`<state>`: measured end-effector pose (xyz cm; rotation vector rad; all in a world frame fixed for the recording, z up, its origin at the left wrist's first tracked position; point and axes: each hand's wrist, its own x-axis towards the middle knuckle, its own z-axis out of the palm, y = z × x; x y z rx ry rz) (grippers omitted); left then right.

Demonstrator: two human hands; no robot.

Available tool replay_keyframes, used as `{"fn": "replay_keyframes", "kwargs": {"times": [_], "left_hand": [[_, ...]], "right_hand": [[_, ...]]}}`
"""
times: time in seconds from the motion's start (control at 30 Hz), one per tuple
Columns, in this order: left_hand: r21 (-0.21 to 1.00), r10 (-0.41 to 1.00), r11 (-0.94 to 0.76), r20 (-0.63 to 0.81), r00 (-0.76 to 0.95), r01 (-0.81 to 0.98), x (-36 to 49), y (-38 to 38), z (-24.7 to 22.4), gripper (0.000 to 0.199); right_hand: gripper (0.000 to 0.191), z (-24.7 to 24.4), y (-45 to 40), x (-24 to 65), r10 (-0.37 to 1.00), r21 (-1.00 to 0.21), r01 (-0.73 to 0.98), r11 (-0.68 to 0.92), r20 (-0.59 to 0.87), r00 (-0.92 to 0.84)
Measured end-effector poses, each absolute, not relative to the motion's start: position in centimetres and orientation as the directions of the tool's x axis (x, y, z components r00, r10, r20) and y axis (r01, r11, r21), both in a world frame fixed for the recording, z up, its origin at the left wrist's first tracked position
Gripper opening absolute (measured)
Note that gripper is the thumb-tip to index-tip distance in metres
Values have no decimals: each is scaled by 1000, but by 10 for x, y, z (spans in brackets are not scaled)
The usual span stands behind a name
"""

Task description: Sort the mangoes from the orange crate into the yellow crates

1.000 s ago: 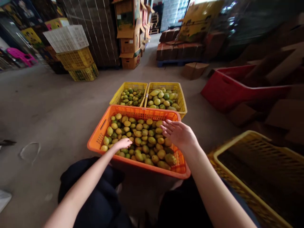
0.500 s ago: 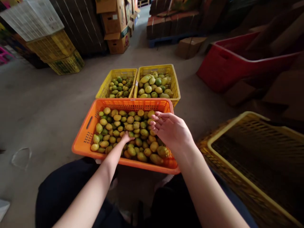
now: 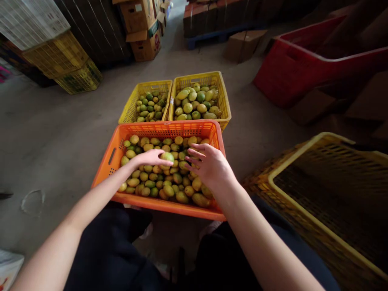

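Note:
An orange crate (image 3: 106,163) full of green and yellow fruits (image 3: 182,197) stands in front of my knees. Above its middle, my left hand (image 3: 153,157) holds a green-yellow fruit (image 3: 167,157) between thumb and fingers. My right hand (image 3: 209,163) is over the crate's right part, palm turned toward the left hand, fingers apart and nothing in it. A gap separates its fingertips from the held fruit. Behind the orange crate are two yellow crates, the left one (image 3: 129,109) with smaller fruits and the right one (image 3: 226,103) with larger ones.
A large yellow crate (image 3: 285,167) stands close at my right. Farther right is a red bin (image 3: 281,68) beside cardboard. Stacked crates (image 3: 60,54) stand at the back left, with cardboard boxes (image 3: 145,46) and a blue pallet (image 3: 206,38) farther back.
My left hand has risen from among the fruits and now holds one. My right hand has moved slightly left, its fingers more spread. The view has shifted a little.

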<state>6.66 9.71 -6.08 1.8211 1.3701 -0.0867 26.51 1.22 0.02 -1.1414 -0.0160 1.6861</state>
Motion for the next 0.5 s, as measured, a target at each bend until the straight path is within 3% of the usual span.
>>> {"fn": "replay_keyframes", "kwargs": {"times": [0.07, 0.13, 0.23, 0.3, 0.33, 0.4, 0.5], "left_hand": [[745, 756, -117, -362, 546, 656, 74, 93, -16, 43], [860, 736, -61, -305, 605, 507, 80, 91, 10, 41], [919, 834, -10, -210, 510, 394, 80, 95, -6, 42], [831, 915, -16, -213, 344, 556, 74, 101, -49, 38], [704, 935, 29, -270, 229, 710, 71, 102, -75, 33], [587, 926, 97, -349, 143, 804, 62, 102, -127, 25], [453, 903, 150, -426, 65, 878, 53, 95, -184, 33]], "right_hand": [[11, 2, 11, 258, 724, -463, -739, -489, -688, -47], [18, 5, 9, 252, 740, -401, -758, -514, -654, -155], [13, 12, 6, 250, 768, -354, -793, -495, -605, -210], [9, 15, 5, 251, 778, -361, -814, -455, -605, -168], [9, 16, 4, 251, 783, -366, -820, -440, -603, -151], [9, 17, 3, 253, 781, -366, -825, -431, -609, -138], [9, 17, 3, 255, 759, -350, -824, -445, -636, -139]]}}
